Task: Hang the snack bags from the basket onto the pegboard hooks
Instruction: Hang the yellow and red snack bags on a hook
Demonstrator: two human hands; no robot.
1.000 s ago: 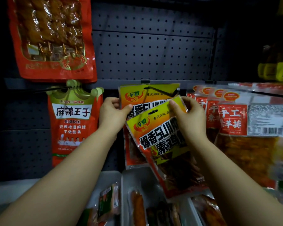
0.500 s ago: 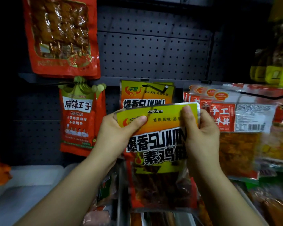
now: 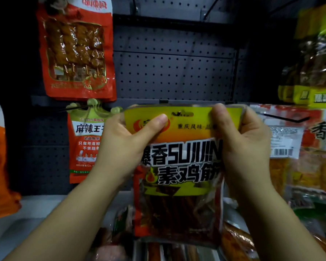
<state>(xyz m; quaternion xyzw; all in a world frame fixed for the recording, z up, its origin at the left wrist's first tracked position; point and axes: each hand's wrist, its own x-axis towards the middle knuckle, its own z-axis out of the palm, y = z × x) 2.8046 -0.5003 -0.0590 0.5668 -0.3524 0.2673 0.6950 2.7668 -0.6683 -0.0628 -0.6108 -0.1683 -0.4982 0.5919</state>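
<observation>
A yellow and red snack bag point(image 3: 183, 166) with black lettering fills the middle of the view, upright and facing me. My left hand point(image 3: 124, 146) pinches its top left corner, thumb across the front. At the top right corner my right hand point(image 3: 241, 147) grips it, fingertips curled over the upper edge. The bag's hang hole point(image 3: 182, 113) sits at its top centre, level with the lower rail of the grey pegboard point(image 3: 173, 72). The hook and the matching bags behind it are hidden by the held bag.
A red skewer bag point(image 3: 75, 51) hangs upper left, a red bag with a green crown top point(image 3: 85, 140) below it on a black hook. Red and clear bags point(image 3: 297, 144) hang right on another hook point(image 3: 286, 118). More packets point(image 3: 233, 240) lie in trays below.
The view has drawn much closer to the shelf. Both hands raised the bag, which now covers the matching bags on the hook. It went from tilted to upright.
</observation>
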